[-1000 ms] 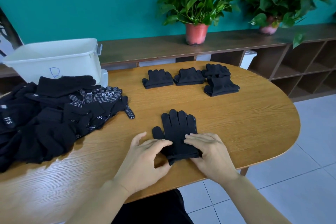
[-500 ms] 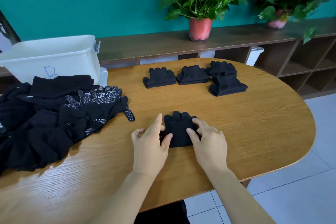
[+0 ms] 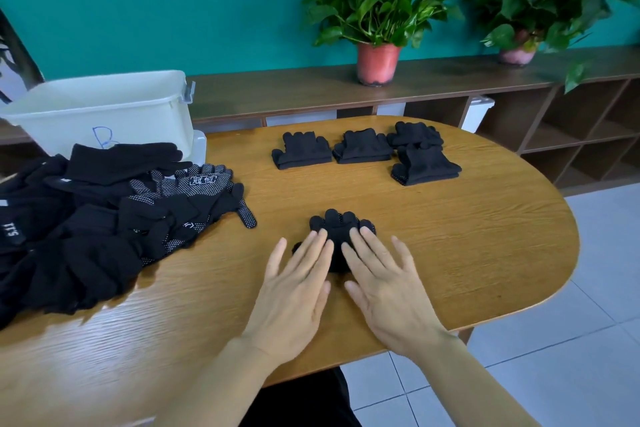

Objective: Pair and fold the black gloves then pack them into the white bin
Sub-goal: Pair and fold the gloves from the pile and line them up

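A folded pair of black gloves (image 3: pixel 337 226) lies in the middle of the wooden table (image 3: pixel 450 253). My left hand (image 3: pixel 294 291) and my right hand (image 3: pixel 384 284) lie flat on it with straight, spread fingers, pressing it down and covering its near half. A loose pile of black gloves (image 3: pixel 86 218) covers the table's left side. Several folded pairs (image 3: pixel 363 151) sit in a row at the far side. The white bin (image 3: pixel 104 111) stands at the back left behind the pile.
The table's rounded right edge drops to a tiled floor (image 3: pixel 571 357). A low wooden shelf (image 3: pixel 519 107) runs along the teal wall behind, carrying two potted plants (image 3: pixel 379 3).
The flat glove pair was folded in half away from me. Both hands, which were pinching its sides, now lie flat on top of it.
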Demonstrator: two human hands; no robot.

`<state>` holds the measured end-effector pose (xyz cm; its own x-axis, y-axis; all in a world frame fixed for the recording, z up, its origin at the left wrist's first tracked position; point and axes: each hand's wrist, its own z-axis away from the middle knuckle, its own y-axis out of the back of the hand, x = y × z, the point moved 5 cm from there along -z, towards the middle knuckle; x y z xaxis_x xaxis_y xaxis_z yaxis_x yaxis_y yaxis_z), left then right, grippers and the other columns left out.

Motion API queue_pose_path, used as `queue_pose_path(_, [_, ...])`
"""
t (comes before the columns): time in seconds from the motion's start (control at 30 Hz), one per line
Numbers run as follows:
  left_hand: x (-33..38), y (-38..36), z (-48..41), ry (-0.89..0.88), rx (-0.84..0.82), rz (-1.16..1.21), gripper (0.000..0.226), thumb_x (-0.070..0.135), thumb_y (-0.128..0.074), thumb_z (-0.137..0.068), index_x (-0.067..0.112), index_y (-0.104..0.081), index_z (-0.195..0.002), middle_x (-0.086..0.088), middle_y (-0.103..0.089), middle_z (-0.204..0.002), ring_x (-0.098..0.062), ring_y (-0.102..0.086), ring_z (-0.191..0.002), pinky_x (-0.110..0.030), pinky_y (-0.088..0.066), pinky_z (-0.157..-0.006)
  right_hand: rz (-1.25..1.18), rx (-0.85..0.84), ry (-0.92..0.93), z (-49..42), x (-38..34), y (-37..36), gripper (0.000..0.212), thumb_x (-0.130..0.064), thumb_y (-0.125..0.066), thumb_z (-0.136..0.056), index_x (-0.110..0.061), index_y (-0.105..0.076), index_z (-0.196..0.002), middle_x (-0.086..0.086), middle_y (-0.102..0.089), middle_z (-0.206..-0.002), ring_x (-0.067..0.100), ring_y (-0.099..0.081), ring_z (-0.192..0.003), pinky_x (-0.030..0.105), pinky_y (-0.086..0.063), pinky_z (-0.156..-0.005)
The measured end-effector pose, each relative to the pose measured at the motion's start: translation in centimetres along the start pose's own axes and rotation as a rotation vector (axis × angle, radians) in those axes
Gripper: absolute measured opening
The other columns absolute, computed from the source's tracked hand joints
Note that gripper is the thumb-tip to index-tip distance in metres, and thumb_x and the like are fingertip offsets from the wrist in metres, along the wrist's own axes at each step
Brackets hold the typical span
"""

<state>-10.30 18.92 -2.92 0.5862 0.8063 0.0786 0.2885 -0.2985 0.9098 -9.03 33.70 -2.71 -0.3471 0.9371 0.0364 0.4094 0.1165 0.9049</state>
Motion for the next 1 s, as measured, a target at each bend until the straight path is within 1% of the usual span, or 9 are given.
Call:
queue_pose_path(0.07, [-0.2, -0.7, 0.3, -0.029, -0.080, -0.071, 0.054, 0.036, -0.022, -0.106, 0.010, -0.030, -0.153, -0.004, -0.031, -0.159, -0.015, -0.023, -0.148, -0.050, -0.008, -0.116, 0.028, -0.078, 0.038, 0.3, 0.2, -0.7, 0.055, -0.040, -0.026, -0.104, -0.008, -0.049, -0.142, 0.008, -0.045, -0.150, 0.024, -0.029, -0.146, 0.051, -0.018, -0.112])
queue_pose_path(0.23, [-0.8, -1.6, -0.4, -0.013, -0.223, -0.147, 0.057, 0.042, -0.016, -0.107, 0.011, -0.037, -0.150, -0.003, -0.038, -0.155, -0.015, -0.031, -0.145, -0.052, -0.010, -0.113, 0.031, -0.148, 0.018, -0.3, 1.1, -1.4, 0.060, -0.046, -0.016, -0.106, -0.011, -0.050, -0.142, 0.005, -0.049, -0.147, 0.025, -0.030, -0.145, 0.052, -0.016, -0.111])
queue_pose_path(0.27, [-0.9, -1.6, -0.8, 0.006, -0.273, -0.133, 0.059, 0.044, -0.012, -0.107, 0.012, -0.032, -0.152, -0.003, -0.032, -0.158, -0.015, -0.025, -0.147, -0.051, -0.005, -0.115, 0.023, -0.150, 0.014, -0.5, 1.4, -1.5, 0.060, -0.046, -0.016, -0.106, -0.012, -0.050, -0.142, 0.004, -0.049, -0.147, 0.025, -0.030, -0.145, 0.052, -0.016, -0.111])
queue_pose_path(0.37, [-1.1, -1.8, -2.6, 0.030, -0.352, -0.050, 0.070, 0.053, 0.014, -0.094, 0.021, 0.008, -0.156, 0.006, 0.014, -0.162, -0.006, 0.019, -0.147, -0.045, 0.026, -0.114, 0.011, -0.182, -0.012, -1.8, 2.6, -2.2, 0.059, -0.046, -0.017, -0.106, -0.014, -0.050, -0.142, 0.004, -0.049, -0.147, 0.025, -0.029, -0.145, 0.051, -0.015, -0.111])
queue_pose_path(0.43, [-1.3, -2.1, -3.9, 0.049, -0.368, -0.040, 0.073, 0.055, 0.022, -0.087, 0.024, 0.018, -0.154, 0.010, 0.025, -0.159, -0.001, 0.030, -0.142, -0.044, 0.031, -0.111, -0.021, -0.234, -0.049, -2.8, 3.5, -2.5, 0.061, -0.049, -0.013, -0.105, -0.016, -0.045, -0.146, 0.003, -0.042, -0.152, 0.024, -0.021, -0.148, 0.049, -0.009, -0.113])
queue_pose_path(0.53, [-2.0, -3.1, -6.0, 0.066, -0.364, -0.052, 0.075, 0.056, 0.023, -0.086, 0.024, 0.018, -0.153, 0.011, 0.023, -0.160, 0.000, 0.030, -0.142, -0.045, 0.030, -0.112, -0.107, -0.269, -0.092, -4.6, 4.7, -3.0, 0.077, -0.057, 0.011, -0.092, -0.023, -0.016, -0.156, -0.004, -0.007, -0.163, 0.016, 0.015, -0.149, 0.044, 0.013, -0.118])
queue_pose_path(0.6, [-2.5, -3.8, -7.2, 0.073, -0.377, -0.060, 0.075, 0.057, 0.023, -0.086, 0.025, 0.017, -0.154, 0.011, 0.022, -0.161, 0.001, 0.029, -0.142, -0.045, 0.029, -0.112, -0.112, -0.299, -0.119, -5.6, 5.5, -3.3, 0.083, -0.058, 0.019, -0.085, -0.026, -0.007, -0.157, -0.007, 0.002, -0.163, 0.013, 0.025, -0.146, 0.043, 0.018, -0.117])
queue_pose_path(0.8, [-3.6, -4.8, -10.3, 0.088, -0.413, -0.056, 0.060, 0.050, 0.004, -0.102, 0.024, 0.015, -0.154, 0.011, 0.021, -0.160, 0.001, 0.028, -0.143, -0.044, 0.028, -0.114, -0.098, -0.246, -0.171, -8.3, 7.0, -4.6, 0.081, -0.057, 0.015, -0.087, -0.027, -0.018, -0.156, -0.006, -0.010, -0.164, 0.012, 0.022, -0.147, 0.043, 0.016, -0.116])
queue_pose_path(1.0, [-4.0, -5.1, -11.2, 0.084, -0.384, -0.051, 0.064, 0.051, 0.008, -0.098, 0.024, 0.010, -0.156, 0.009, 0.016, -0.162, 0.000, 0.025, -0.144, -0.043, 0.026, -0.115, -0.097, -0.243, -0.182, -9.1, 7.2, -4.6, 0.079, -0.056, 0.014, -0.089, -0.028, -0.018, -0.156, -0.006, -0.011, -0.164, 0.013, 0.019, -0.148, 0.045, 0.010, -0.118])
